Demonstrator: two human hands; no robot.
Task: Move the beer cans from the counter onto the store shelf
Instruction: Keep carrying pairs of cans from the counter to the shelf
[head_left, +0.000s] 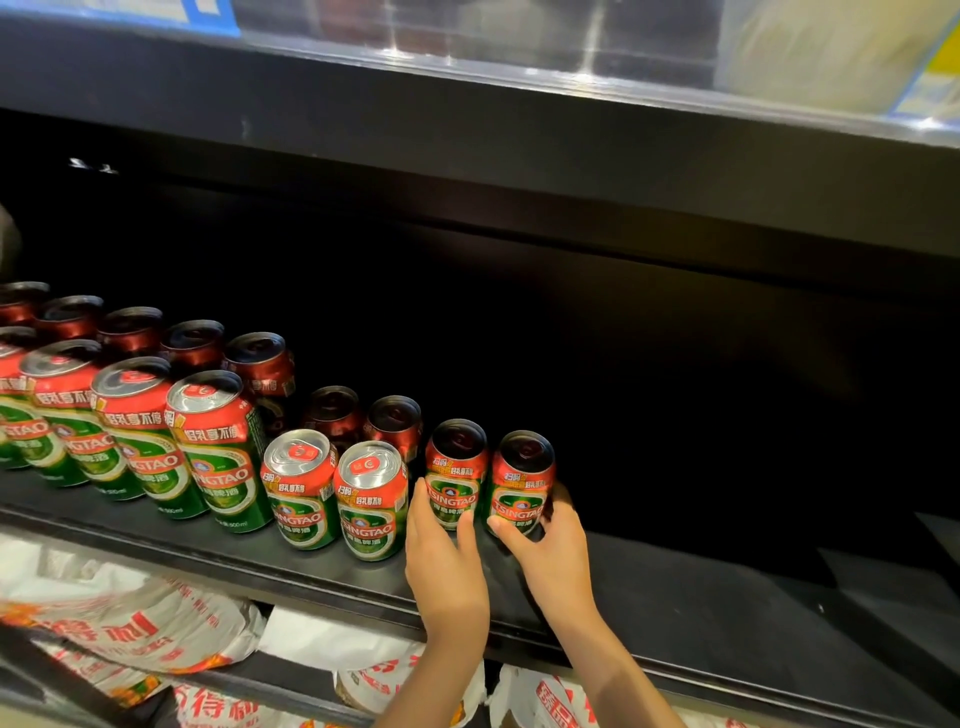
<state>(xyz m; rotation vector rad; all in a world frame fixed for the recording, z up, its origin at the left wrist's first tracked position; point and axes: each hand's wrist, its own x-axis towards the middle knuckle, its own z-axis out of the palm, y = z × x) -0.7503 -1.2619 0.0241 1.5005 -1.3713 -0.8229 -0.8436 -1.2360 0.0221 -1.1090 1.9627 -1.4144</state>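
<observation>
We have a short beer can in each hand, both standing upright on the dark shelf. The left hand wraps the left can, thumb on its left side and fingers across the lower front. The right hand clasps the right can, thumb low on the front and the other fingers curled round its far right side. Both grips look closed on the cans, though we cannot tell how firmly.

Just left of the left thumb stand two more short cans at the front, with darker ones close behind. Farther left runs a row of tall cans, again with a second row behind.

To the right of the right-hand fingers the shelf lies bare and dark, so there is plenty of room. We judge the stocking well under way: many cans are placed, and these two are at the point of being set down. The counter is out of view, so we cannot tell how many remain. Below the shelf lie white printed bags.
</observation>
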